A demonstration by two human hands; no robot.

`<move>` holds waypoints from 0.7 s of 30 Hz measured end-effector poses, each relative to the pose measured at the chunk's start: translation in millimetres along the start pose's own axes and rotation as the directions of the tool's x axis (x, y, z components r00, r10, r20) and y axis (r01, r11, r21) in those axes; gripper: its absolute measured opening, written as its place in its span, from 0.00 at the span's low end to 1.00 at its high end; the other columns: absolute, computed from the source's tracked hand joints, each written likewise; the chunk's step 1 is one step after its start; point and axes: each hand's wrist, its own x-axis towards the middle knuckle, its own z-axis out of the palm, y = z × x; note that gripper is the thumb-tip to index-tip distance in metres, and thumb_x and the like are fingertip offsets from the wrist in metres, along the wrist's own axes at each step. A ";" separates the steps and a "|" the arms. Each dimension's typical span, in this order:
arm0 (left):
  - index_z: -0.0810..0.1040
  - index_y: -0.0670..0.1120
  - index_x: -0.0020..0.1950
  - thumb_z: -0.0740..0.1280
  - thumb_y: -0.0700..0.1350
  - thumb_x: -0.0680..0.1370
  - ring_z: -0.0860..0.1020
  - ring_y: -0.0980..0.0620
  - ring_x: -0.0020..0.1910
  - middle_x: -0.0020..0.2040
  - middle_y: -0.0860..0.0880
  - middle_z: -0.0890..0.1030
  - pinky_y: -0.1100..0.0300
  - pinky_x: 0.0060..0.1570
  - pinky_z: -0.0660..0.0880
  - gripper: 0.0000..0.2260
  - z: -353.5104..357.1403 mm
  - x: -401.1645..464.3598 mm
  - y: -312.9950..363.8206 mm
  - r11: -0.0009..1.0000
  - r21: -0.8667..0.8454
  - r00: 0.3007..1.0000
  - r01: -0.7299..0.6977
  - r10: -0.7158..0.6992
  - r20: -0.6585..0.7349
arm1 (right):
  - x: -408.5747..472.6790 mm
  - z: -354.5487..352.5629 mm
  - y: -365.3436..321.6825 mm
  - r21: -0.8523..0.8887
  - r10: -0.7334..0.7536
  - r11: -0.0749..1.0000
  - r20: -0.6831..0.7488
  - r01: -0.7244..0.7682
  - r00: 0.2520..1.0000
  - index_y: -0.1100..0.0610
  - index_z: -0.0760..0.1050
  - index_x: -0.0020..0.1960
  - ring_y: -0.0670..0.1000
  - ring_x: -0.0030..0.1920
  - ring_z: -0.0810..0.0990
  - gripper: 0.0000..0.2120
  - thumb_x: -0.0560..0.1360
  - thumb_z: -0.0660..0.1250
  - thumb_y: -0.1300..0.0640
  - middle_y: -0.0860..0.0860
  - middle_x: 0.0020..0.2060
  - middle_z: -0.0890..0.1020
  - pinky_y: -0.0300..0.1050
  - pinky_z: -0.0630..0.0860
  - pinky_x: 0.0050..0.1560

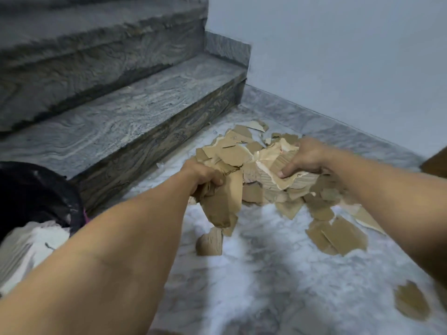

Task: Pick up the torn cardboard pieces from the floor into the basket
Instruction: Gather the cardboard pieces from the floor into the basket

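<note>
A heap of torn brown cardboard pieces is gathered between both hands, just above the marble floor near the bottom stair. My left hand grips the left side of the bundle, with a long piece hanging below it. My right hand presses on the right side, fingers on a pale striped piece. More loose pieces lie on the floor to the right, one below the bundle and one near the bottom right. The black basket stands at the far left, partly cut off by the frame.
Grey stone stairs rise at the left and back. A pale wall with a stone skirting closes the right. White cloth or paper lies beside the basket. A brown edge shows at the far right.
</note>
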 end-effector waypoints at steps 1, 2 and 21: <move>0.66 0.44 0.37 0.79 0.36 0.65 0.73 0.48 0.35 0.37 0.46 0.72 0.53 0.37 0.76 0.20 -6.3 -10.9 10.9 1.000 -0.001 1.000 -0.014 0.014 0.005 | -11.9 -12.0 -10.6 0.005 0.001 1.000 -0.009 -0.001 1.000 0.63 0.70 0.69 0.59 0.63 0.76 0.51 0.51 0.85 0.49 0.57 0.64 0.77 0.42 0.70 0.58; 0.67 0.43 0.38 0.79 0.36 0.64 0.75 0.46 0.37 0.37 0.46 0.72 0.52 0.40 0.77 0.19 -11.9 -21.2 21.2 1.000 0.002 0.999 -0.030 0.029 0.013 | -21.0 -21.7 -18.8 0.015 0.006 1.000 -0.014 -0.005 1.000 0.63 0.72 0.67 0.58 0.61 0.77 0.53 0.46 0.84 0.47 0.57 0.62 0.78 0.44 0.72 0.58; 0.67 0.41 0.69 0.82 0.44 0.61 0.76 0.45 0.48 0.55 0.44 0.75 0.55 0.38 0.74 0.40 -204.5 -169.9 69.6 0.986 -0.026 0.933 -0.166 0.148 -0.328 | -128.8 -76.0 -205.9 0.077 -0.440 0.893 -0.054 0.443 0.897 0.58 0.81 0.52 0.47 0.41 0.79 0.28 0.56 0.85 0.52 0.51 0.43 0.82 0.40 0.75 0.41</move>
